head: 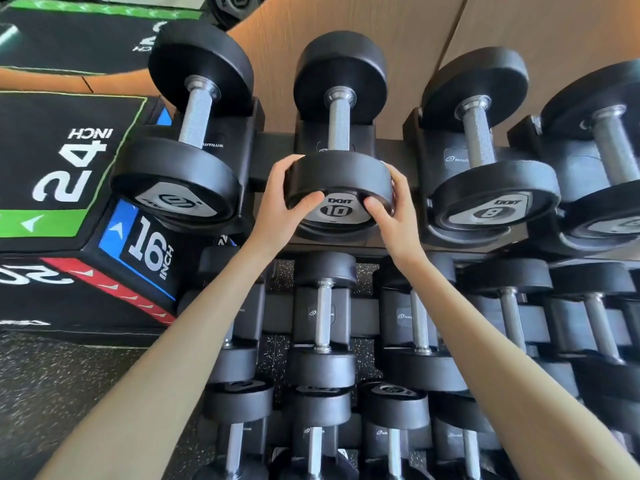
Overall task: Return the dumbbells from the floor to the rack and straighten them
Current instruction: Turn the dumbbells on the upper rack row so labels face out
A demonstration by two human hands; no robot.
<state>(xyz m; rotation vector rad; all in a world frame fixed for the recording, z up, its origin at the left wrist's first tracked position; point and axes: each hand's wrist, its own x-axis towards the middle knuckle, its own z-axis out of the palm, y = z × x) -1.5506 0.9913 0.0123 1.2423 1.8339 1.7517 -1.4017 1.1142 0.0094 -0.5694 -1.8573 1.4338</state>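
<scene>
Among four top-row dumbbells (339, 124), left hand (287, 192) and right hand (393, 202) grip one

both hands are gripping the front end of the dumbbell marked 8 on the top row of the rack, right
Not the 8. The head view shows the left hand and right hand gripping the front end of the 10 dumbbell on the top row of the rack; the 8 dumbbell sits untouched to its right.
</scene>
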